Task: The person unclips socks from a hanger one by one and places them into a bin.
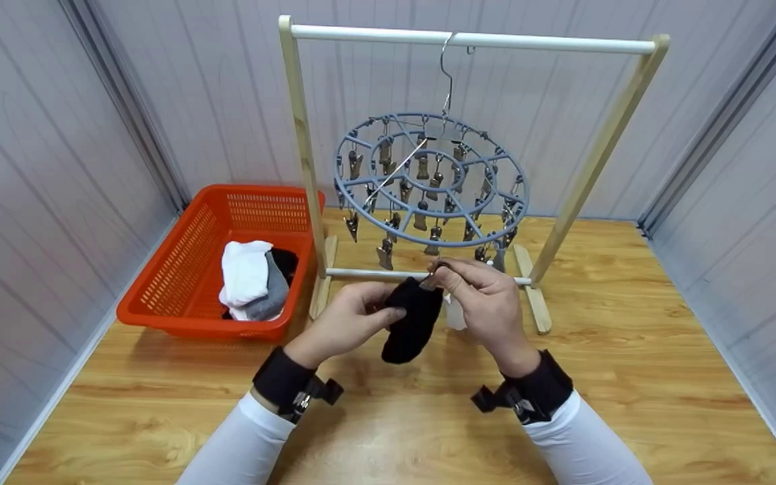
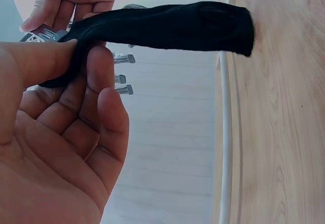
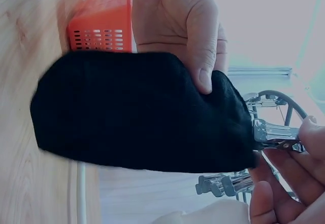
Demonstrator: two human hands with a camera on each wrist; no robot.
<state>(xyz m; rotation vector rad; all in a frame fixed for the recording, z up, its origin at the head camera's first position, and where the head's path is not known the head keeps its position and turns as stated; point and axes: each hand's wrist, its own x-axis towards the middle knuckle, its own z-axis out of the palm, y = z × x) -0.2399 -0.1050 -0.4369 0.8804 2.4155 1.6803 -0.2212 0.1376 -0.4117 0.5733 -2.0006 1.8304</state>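
A black sock (image 1: 411,323) hangs below the round blue-grey hanger (image 1: 428,239), toe end down. My left hand (image 1: 347,320) pinches it near the top edge, thumb in front and fingers behind. My right hand (image 1: 492,303) pinches a metal clip (image 3: 277,132) between thumb and fingers. In the right wrist view the clip's jaws meet the sock's (image 3: 137,112) cuff edge; whether they bite fully cannot be told. From the left wrist, the sock (image 2: 167,28) stretches out sideways, with the left thumb (image 2: 45,59) pressed on it.
Several metal clips (image 1: 386,254) dangle from the hanger, which is hooked on a white rail (image 1: 550,44) between wooden posts (image 1: 603,158). To the left, an orange basket (image 1: 159,316) holds white socks (image 1: 244,269), a grey one (image 1: 272,293) and something black. A white piece (image 1: 454,313) hangs behind the right hand.
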